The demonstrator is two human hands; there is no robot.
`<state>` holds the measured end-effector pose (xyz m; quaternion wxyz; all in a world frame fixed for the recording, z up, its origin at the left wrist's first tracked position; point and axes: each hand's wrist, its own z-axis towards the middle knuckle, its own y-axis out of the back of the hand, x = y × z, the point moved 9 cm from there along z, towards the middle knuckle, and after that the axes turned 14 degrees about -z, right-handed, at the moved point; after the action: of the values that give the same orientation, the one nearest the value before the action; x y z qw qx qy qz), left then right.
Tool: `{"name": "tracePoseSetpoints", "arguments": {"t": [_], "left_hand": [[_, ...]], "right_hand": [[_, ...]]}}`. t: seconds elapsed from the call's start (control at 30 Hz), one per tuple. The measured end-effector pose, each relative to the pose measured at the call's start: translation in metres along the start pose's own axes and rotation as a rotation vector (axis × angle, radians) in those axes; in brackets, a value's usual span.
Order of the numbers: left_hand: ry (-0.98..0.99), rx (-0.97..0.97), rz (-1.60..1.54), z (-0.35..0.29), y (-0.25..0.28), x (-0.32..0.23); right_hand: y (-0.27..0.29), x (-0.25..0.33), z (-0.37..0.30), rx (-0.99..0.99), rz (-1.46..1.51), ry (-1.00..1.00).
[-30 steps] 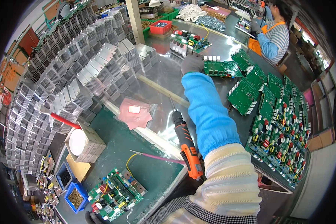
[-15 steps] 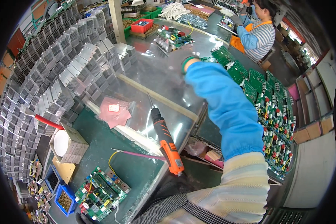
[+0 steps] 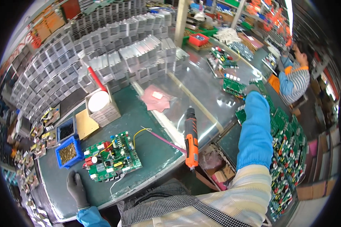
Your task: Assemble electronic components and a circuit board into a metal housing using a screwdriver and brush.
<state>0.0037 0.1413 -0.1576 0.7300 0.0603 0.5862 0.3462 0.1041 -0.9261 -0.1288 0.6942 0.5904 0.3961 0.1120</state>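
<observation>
Stretched out to the far right, my right hand (image 3: 252, 89) in a grey glove is closed at the edge of a green circuit board (image 3: 233, 86), which is tilted up beside other boards. The fingers are partly hidden behind the blue sleeve. My left hand (image 3: 76, 190), also gloved in grey, lies on the green bench top with nothing in it, its fingers extended. Near it sits a populated circuit board (image 3: 115, 159) with yellow and white wires. An orange and black electric screwdriver (image 3: 191, 142) lies across the bench edge in the middle.
Stacked metal heat sinks (image 3: 140, 55) line the back left. Blue bins (image 3: 69, 152) of small parts and a box with a white round container (image 3: 99, 101) stand left. Piled circuit boards (image 3: 284, 151) fill the right side. A pink bag (image 3: 155, 99) lies mid-bench; a co-worker (image 3: 295, 77) sits far right.
The view has swung, shifting the bench scene rightward. My right hand, earlier blurred over the metal surface, is now at a circuit board. My left hand has come fully into view.
</observation>
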Motion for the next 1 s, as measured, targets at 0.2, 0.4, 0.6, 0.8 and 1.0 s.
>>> {"name": "tracePoseSetpoints", "arguments": {"t": [0.2,0.4,0.6,0.8,1.0], "left_hand": [[-0.019,-0.032,0.053,-0.009,0.017,-0.007],[-0.017,-0.032,0.011,-0.008,0.018,-0.006],[-0.005,0.010,-0.037,-0.006,0.011,-0.016],[-0.066,0.025,-0.073,-0.012,0.018,-0.028],[-0.066,0.025,-0.111,-0.018,0.022,-0.050]], "right_hand": [[0.033,0.067,-0.033,0.114,0.386,0.002],[0.059,0.131,-0.092,0.203,1.028,0.189],[0.087,0.170,-0.163,0.338,1.339,0.086],[0.104,0.216,-0.195,0.341,1.742,0.070],[0.102,0.275,-0.203,0.356,1.766,0.317]]}}
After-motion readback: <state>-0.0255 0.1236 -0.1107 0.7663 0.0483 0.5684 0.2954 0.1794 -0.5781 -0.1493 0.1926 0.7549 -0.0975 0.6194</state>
